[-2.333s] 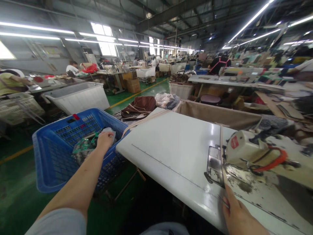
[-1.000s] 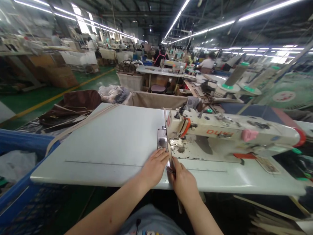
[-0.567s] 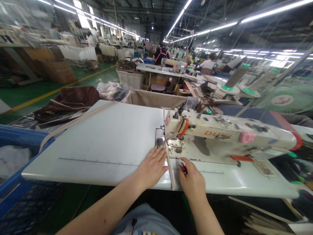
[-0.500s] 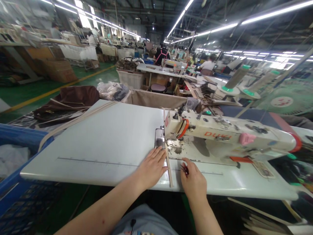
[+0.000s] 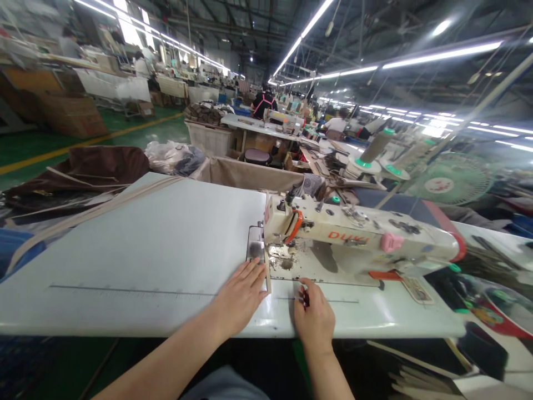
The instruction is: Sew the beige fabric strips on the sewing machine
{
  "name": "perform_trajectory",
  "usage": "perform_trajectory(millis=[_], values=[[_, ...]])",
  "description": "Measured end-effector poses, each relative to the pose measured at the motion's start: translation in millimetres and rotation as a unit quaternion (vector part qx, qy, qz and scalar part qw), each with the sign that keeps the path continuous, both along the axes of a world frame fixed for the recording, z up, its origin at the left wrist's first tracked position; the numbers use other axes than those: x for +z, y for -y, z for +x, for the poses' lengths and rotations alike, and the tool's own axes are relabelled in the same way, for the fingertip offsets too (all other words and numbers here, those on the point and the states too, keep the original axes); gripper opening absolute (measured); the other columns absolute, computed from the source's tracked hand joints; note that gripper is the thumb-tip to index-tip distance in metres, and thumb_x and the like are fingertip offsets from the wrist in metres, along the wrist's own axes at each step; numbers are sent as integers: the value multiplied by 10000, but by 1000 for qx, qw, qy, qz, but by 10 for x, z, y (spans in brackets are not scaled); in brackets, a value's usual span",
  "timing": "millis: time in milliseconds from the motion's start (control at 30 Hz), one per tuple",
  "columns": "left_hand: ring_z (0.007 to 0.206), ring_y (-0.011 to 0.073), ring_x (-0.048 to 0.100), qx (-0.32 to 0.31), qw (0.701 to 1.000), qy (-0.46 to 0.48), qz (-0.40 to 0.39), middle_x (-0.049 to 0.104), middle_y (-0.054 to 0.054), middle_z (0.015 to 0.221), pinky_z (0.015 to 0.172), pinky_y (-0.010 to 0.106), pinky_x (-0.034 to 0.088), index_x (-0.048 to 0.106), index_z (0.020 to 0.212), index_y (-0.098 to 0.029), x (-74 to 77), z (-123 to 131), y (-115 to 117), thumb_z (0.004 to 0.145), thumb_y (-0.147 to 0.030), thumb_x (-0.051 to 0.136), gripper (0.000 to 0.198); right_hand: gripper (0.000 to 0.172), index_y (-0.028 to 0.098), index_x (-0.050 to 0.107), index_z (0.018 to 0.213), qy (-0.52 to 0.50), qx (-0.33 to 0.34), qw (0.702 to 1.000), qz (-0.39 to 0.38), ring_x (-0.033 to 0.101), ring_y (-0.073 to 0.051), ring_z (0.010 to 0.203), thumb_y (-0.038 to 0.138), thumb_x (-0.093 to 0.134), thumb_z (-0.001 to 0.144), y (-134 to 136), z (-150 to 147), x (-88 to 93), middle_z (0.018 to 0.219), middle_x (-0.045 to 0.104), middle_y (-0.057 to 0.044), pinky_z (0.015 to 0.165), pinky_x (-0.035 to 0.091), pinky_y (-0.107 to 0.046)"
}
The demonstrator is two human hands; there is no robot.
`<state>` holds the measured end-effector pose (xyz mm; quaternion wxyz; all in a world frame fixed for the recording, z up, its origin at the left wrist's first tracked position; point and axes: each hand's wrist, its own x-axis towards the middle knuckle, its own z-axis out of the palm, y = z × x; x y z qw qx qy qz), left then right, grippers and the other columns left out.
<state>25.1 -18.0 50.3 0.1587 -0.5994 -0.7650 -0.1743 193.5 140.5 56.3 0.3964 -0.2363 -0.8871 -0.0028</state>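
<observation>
Both hands rest on the surface: my left hand lies flat, fingers spread, beside the strap at the sewing machine. My right hand is closed on a small dark tool, so I judge I'm feeding the strap; next it needs steady, straight guiding.

Your sewing machine is cream, with red lettering on its arm, an orange-red guard at the needle end, a pink knob and a red rim at its far right end. The table under it is white, crossed by a thin dark line near you. The strap beside your left hand is beige; a matching beige strip runs along the table's far left edge. Your right hand holds something small, dark and reddish. Far left lies dark brown material. The thread cones on the right are grey on green bases. The floor is green with a yellow line.
</observation>
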Motion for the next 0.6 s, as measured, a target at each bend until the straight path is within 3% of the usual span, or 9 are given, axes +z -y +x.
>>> perform_trajectory(millis=[367, 600], values=[[1523, 269, 433, 2, 999, -42, 17, 445, 78, 1639, 1193, 462, 509, 453, 1560, -149, -251, -78, -113, 1036, -316, 515, 554, 257, 204, 596, 1225, 10, 2, 999, 30, 764, -199, 827, 216, 464, 1005, -160, 54, -252, 1028, 780, -66, 724, 594, -279], [1534, 273, 413, -12, 1000, -14, -19, 477, 86, 1617, 1235, 478, 451, 461, 1551, -141, -173, -247, -214, 1072, -325, 460, 513, 317, 204, 605, 1220, 19, -7, 1000, 11, 760, -209, 813, 169, 492, 925, -143, 57, -261, 1016, 780, -62, 709, 590, -292]])
